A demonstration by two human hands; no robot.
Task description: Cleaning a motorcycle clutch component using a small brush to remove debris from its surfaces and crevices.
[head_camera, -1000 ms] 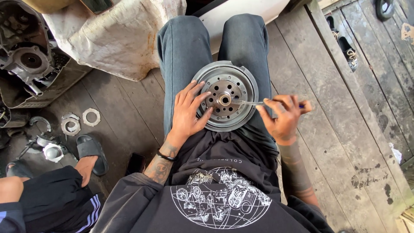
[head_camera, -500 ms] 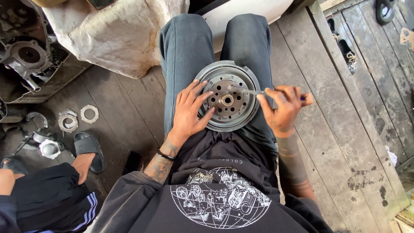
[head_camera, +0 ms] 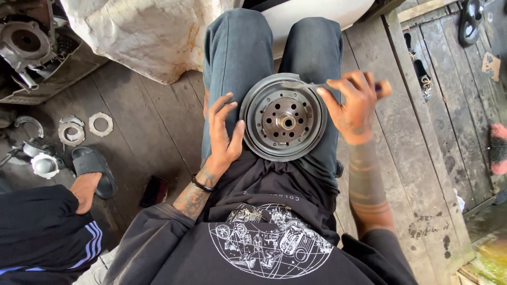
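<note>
I'm working at the round metal hub (head_camera: 285, 117) resting on my lap. My left hand (head_camera: 224, 132), fingers spread and holding nothing, steadies its left edge; my right hand (head_camera: 353, 103) grips a thin tool (head_camera: 303, 84), tip touching the far rim. Next, I judge, needs steady prying.

One round metal disc (head_camera: 286, 120); one tool (head_camera: 311, 84); three flat rings (head_camera: 100, 124) (floor); one sandal (head_camera: 94, 170).

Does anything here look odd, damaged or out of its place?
Nothing looks broken. One oddity: the round metal disc lies on the person's lap, not a bench. The left hand touches its rim; the right hand holds a thin tool over its edge.
</note>
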